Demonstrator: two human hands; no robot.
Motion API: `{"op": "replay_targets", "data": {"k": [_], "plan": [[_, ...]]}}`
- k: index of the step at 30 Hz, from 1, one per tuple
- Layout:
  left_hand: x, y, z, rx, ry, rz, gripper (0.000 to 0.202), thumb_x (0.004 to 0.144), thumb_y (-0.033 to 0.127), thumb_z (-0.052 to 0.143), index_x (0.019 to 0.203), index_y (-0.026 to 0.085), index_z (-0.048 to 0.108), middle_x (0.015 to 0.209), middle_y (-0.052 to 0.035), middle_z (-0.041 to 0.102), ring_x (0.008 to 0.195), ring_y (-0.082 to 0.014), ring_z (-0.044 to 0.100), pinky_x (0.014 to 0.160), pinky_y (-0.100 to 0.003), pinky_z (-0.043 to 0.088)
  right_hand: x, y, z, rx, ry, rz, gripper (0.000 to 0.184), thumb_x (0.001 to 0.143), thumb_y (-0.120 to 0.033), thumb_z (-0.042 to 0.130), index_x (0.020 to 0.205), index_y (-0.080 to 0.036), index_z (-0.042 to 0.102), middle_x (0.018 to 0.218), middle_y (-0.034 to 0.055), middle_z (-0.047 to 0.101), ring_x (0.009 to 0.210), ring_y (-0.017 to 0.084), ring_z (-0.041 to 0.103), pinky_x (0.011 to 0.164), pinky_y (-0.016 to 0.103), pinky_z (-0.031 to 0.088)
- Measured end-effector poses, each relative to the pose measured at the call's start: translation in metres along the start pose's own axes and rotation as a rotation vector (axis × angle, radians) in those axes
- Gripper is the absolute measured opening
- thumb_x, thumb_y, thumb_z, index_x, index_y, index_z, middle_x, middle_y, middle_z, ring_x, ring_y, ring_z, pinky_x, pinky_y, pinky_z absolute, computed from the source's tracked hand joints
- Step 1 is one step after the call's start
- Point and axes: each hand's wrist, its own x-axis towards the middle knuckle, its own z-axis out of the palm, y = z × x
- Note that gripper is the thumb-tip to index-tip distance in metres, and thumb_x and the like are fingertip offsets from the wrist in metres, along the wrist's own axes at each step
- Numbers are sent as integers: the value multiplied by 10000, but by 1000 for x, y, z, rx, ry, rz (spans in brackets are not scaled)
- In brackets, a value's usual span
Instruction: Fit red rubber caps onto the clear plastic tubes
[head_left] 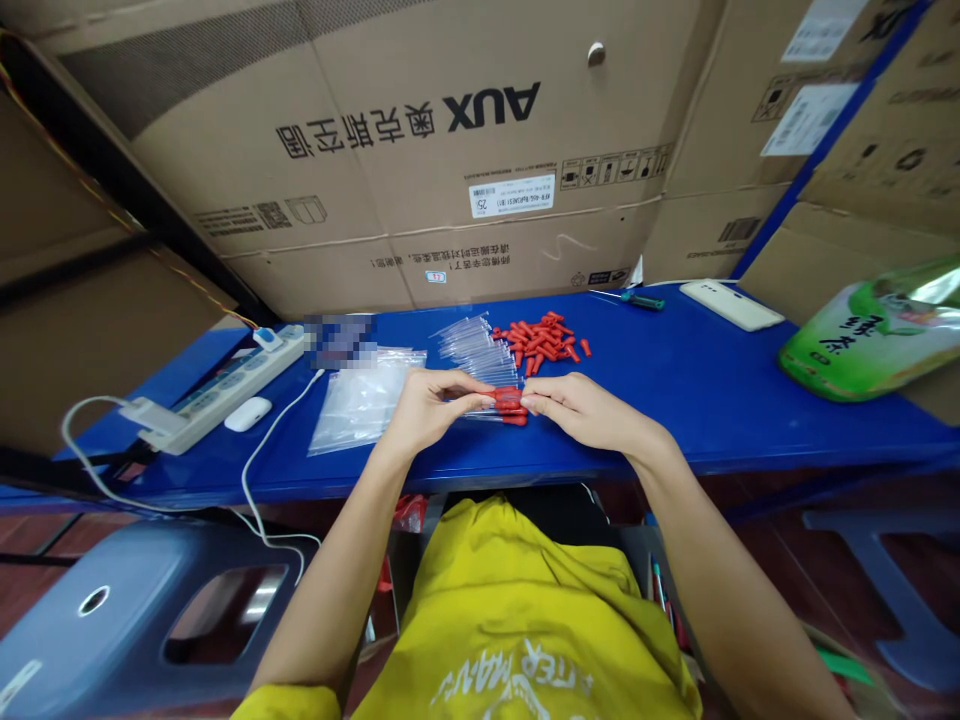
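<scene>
My left hand [437, 405] and my right hand [583, 408] meet over the table, each closed in a pinch. Between their fingertips is a dropper with a red rubber bulb; the left pinches toward its tube side and the right its bulb end, the exact grip partly hidden. Just below lie several droppers with red bulbs [514, 420] fitted on, their bulbs pointing right. Behind my left hand is a row of thin clear dropper tubes [476, 345]. Loose red rubber bulbs [541, 342] are heaped beyond my fingers.
Clear plastic bags [364, 400] lie left of my left hand. Farther left are a power strip [232, 385], a white earbud case [248, 414] and a white cable [259, 455]. A screwdriver [641, 300], a phone [731, 304] and a green tea bag [874, 330] sit right. Cardboard [420, 220] walls the back.
</scene>
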Motion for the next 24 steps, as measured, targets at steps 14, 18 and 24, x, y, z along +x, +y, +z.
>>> {"op": "replay_targets", "data": {"k": [14,18,24], "plan": [[-1,8,14,-303,27,-142,309,707,381,942,820,139,787,722,-64,785,676,-202,769,709,-331,664,-2,-5,3,-91,76,-37,348,1084,-405,453,818,-223,585,659,-35,527,596,144,454,626,276,292],[-1,14,20,-381,86,-194,354,680,396,954,807,133,754,705,-50,773,641,-177,744,683,-311,644,-3,-10,7,-313,153,-58,344,1100,-404,419,888,-230,628,665,2,598,580,168,503,614,297,259],[1,17,26,-527,165,-288,400,654,409,975,771,125,719,696,-41,762,631,-129,709,662,-244,604,-1,-20,19,-673,272,-26,345,1106,-356,398,926,-211,653,676,61,688,555,185,528,597,336,178]]}}
